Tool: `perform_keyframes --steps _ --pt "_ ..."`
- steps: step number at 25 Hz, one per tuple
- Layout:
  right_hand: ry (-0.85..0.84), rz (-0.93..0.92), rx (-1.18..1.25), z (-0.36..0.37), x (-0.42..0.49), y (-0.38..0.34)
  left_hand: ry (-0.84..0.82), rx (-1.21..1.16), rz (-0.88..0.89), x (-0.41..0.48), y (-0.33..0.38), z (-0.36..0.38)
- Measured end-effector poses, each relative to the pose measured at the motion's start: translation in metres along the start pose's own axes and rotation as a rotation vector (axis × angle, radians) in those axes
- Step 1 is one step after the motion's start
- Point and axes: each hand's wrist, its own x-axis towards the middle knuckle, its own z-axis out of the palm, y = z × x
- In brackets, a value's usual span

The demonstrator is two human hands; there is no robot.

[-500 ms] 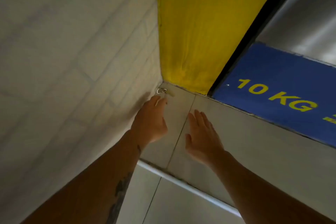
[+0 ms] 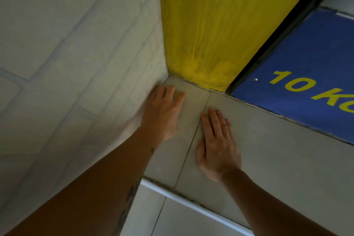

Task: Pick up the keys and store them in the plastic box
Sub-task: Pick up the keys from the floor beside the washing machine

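Observation:
The keys are not visible; the spot in the corner of the tiled ledge (image 2: 268, 159) is covered by the fingertips of my left hand (image 2: 162, 113). That hand lies stretched out along the white brick wall, fingers extended into the corner. Whether it touches the keys is hidden. My right hand (image 2: 216, 145) rests flat on the ledge to its right, palm down, fingers together, holding nothing. No plastic box is in view.
A white brick wall (image 2: 67, 53) closes the left side. A yellow pillar (image 2: 210, 25) stands behind the corner. A blue panel with yellow "10 K" lettering (image 2: 306, 74) lies at the right. The ledge ends in a white trim edge (image 2: 191, 207) near me.
My left hand has slid forward into the corner and now covers the small metal keys that lay there. My right hand has stayed flat on the ledge.

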Motion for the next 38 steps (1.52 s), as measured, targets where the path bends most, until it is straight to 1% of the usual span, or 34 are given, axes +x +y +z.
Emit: perform_keyframes --steps 3,5,8,10,12,14,15,19,28,31,35,38 --pt "0.005 -0.001 -0.003 -0.001 -0.001 0.001 0.08 -0.022 -0.005 -0.002 0.004 -0.001" --pt "-0.016 0.001 -0.005 -0.003 0.0 0.003 0.023 -0.054 -0.017 -0.005 0.01 -0.002" --pt "-0.076 0.013 0.007 -0.005 0.0 0.001 -0.135 -0.194 -0.123 -0.018 0.019 -0.013" --pt "-0.191 0.007 0.015 -0.02 0.004 0.0 -0.267 -0.321 -0.233 -0.035 0.021 -0.031" --pt "-0.403 0.042 0.033 -0.054 0.012 0.001 -0.382 -0.445 -0.314 -0.059 0.025 -0.061" --pt "-0.591 0.128 0.059 -0.098 0.016 -0.005 -0.4 -0.53 -0.366 -0.086 0.028 -0.093" --pt "-0.63 0.163 0.081 -0.12 0.012 -0.01 -0.383 -0.569 -0.4 -0.098 0.03 -0.11" --pt "-0.6 0.194 0.162 -0.214 -0.029 -0.048 -0.308 -0.677 -0.5 -0.145 0.042 -0.199" --pt "-0.577 0.143 0.201 -0.443 -0.107 -0.14 -0.141 -0.855 -0.554 -0.247 0.074 -0.434" --pt "-0.527 0.096 0.156 -0.514 -0.135 -0.161 -0.056 -0.89 -0.587 -0.285 0.089 -0.499" --pt "-0.43 0.003 0.128 -0.583 -0.176 -0.174 0.061 -0.926 -0.608 -0.331 0.114 -0.563" --pt "-0.422 -0.082 0.145 -0.631 -0.204 -0.178 0.149 -0.95 -0.649 -0.372 0.142 -0.605"
